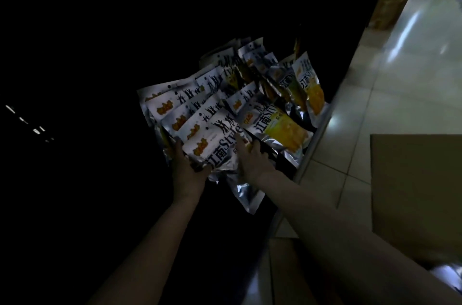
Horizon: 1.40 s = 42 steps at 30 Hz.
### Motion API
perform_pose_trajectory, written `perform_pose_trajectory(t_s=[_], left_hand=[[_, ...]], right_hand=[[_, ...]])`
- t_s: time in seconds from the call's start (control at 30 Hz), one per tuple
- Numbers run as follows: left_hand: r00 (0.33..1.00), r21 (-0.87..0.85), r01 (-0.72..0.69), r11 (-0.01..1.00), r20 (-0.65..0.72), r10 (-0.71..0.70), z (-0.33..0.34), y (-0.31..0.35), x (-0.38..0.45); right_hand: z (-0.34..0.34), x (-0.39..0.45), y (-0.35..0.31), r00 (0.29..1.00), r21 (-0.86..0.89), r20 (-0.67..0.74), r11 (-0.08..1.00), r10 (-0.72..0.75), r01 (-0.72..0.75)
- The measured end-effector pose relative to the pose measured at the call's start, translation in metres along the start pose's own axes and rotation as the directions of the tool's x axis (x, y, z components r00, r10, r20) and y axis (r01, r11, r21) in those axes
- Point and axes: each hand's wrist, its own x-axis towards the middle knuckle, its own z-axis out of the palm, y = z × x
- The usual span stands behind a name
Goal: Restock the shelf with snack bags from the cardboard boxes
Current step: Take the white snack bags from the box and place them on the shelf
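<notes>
1. Grip, left: my left hand [186, 169] cups the near-left edge of a fanned stack of snack bags [200, 129], thumb over the lower corner of the front bag [216, 148] and fingers behind it. I judge the hold is meant to keep the fan from sliding apart while it is seated.

2. Grip, right: my right hand [251, 157] lies on the right edge of that same front bag, fingers bent over it. Whether they pinch the foil or only press on it I cannot tell; the light is too poor.

3. Position of stock: the bags overlap like tiles, rising away from both hands into the dark shelf [312, 139]. Just right of my right hand lie more bags with yellow fronts [282, 127], resting near the shelf lip. One silver bag [247, 194] hangs below my wrists, off the stack.

4. Reason for arrangement, as judged: overlapping keeps each printed face readable from the aisle.

5. Supply: a cardboard box [415, 192] stands well to the right of my right forearm on the tiled floor [390, 84]; its contents are not visible.

6. Risk, as judged: slick foil may slip, and the hanging bag may fall.
</notes>
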Motion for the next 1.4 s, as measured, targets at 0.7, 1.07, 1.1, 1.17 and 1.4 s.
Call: perform_pose_trajectory(t_s=[0.7,1.07,1.1,1.17,1.4], left_hand=[[0.793,0.021,-0.534,0.845,0.36,0.492,0.014,0.126,-0.165],[0.611,0.086,-0.558,0.825,0.716,0.338,0.084,0.096,-0.261],[0.613,0.106,-0.569,0.815,0.716,0.334,0.086,0.093,-0.262],[0.618,0.143,-0.597,0.79,0.71,0.338,0.088,0.09,-0.262],[0.624,0.176,-0.628,0.758,0.695,0.357,0.09,0.083,-0.261]], right_hand=[[-0.08,-0.313,0.115,0.855,0.28,-0.443,0.948,0.269,-0.154],[0.019,-0.407,0.199,0.737,0.275,-0.191,0.756,0.649,-0.594],[0.026,-0.404,0.194,0.743,0.27,-0.221,0.772,0.632,-0.576],[0.032,-0.397,0.183,0.749,0.274,-0.289,0.801,0.596,-0.532],[0.004,-0.381,0.171,0.875,0.013,-0.229,0.901,0.426,-0.435]])
